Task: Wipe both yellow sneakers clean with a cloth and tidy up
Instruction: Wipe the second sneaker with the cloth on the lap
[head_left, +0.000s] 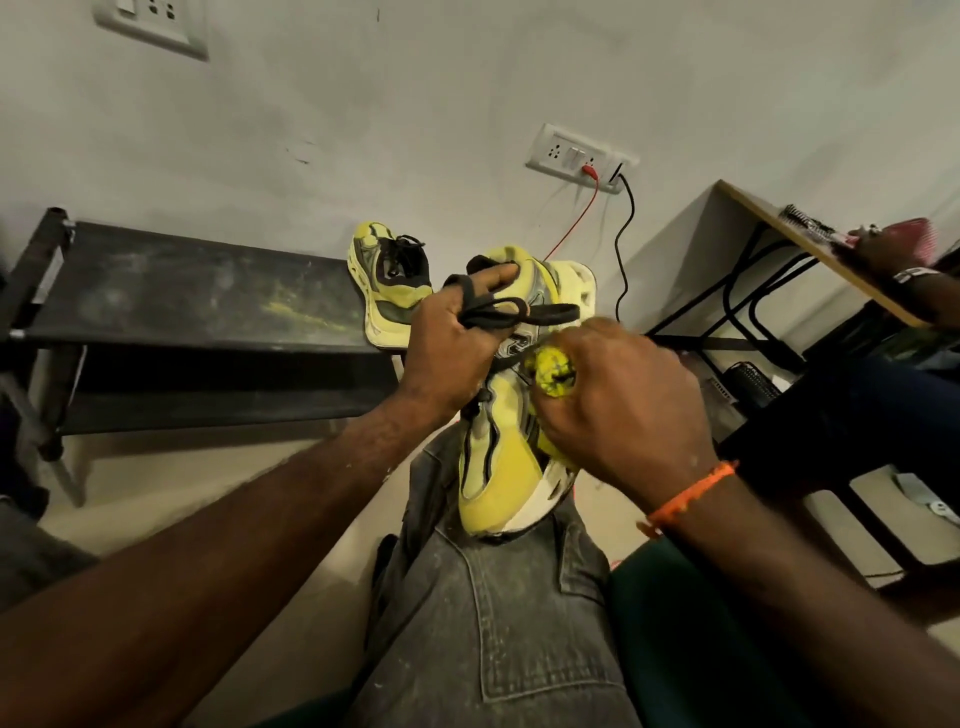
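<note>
One yellow sneaker (498, 467) stands on its toe on my grey-jeaned knee, its heel up and its sole to the right. My left hand (457, 343) grips its upper part and its black laces. My right hand (618, 400) holds a bunched yellow cloth (553, 371) pressed against the sneaker's side. The other yellow sneaker (387, 283) lies on the right end of a black shoe rack (171, 291) by the wall.
A white wall with a socket (579, 156) and red and black cables stands behind. At right a desk (810, 249) has another person's hand (883, 249) on it, and their leg is below. A green seat edge (675, 623) is beside my knee.
</note>
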